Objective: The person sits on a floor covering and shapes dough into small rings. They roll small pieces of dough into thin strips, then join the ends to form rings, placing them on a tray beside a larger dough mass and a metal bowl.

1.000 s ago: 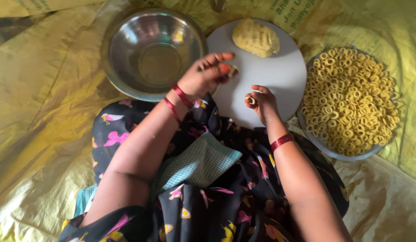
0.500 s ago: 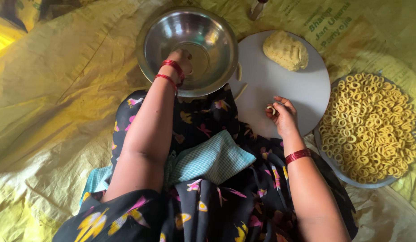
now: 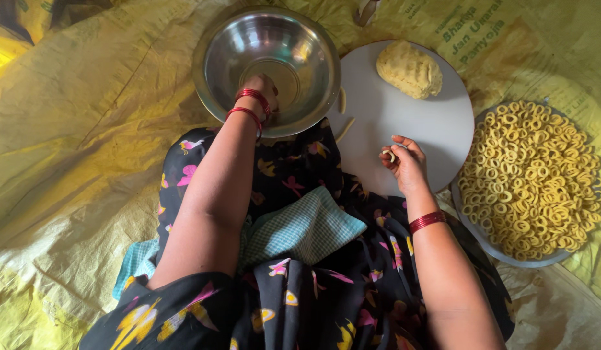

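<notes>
Head view. Soft yellow dough throughout. Small dough ring (image 3: pixel 389 155) pinched in fingertips of right hand (image 3: pixel 407 165), held just above near edge of round white board (image 3: pixel 404 120). Grip: thumb and first fingers lightly closed on the ring, other fingers curled loose.

Left hand (image 3: pixel 261 91) down inside steel bowl (image 3: pixel 272 65), left of the board and touching its rim; fingers hidden behind wrist and red bangles (image 3: pixel 248 107), so clenched or released cannot be told.

Dough lump (image 3: pixel 409 69) on far side of the board. Two thin dough strips (image 3: pixel 343 113) at the board's left edge, beside the bowl. Tray of finished rings (image 3: pixel 530 181) right of the board, heaped.

Handling, as judged: ring very light, soft, easily squashed or stretched open at the join; likely slightly tacky. Best taken by fingertips on opposite sides of the loop, minimal pressure, no pull along the strand.

Yellow plastic sheet (image 3: pixel 86 129) under everything; checked cloth (image 3: pixel 300 227) on lap, near side of the board.
</notes>
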